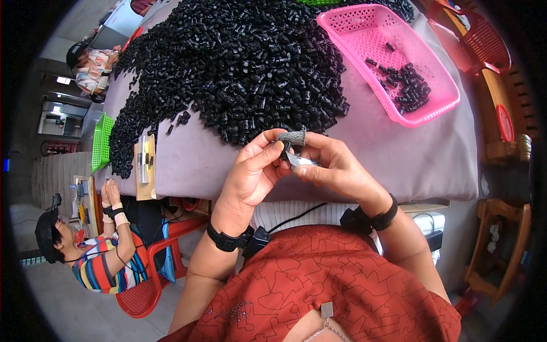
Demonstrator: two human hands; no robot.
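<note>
Both of my hands meet over the table's near edge, fingers closed. My left hand pinches a small dark piece, mostly hidden by the fingers. In front of my right index finger lies a grey speckled, roughly cylindrical piece; I cannot tell whether it is held or wrapped round the fingertip. Between the thumb and fingers of my right hand sits a small pale, shiny piece with a pointed end, touching the left fingers. Just beyond my hands spreads a large heap of small black cylindrical parts.
A pink plastic basket with some black parts stands at the right on the grey tablecloth. At the left are a green basket and a tan board. Two people work along the left side. Red chairs stand around.
</note>
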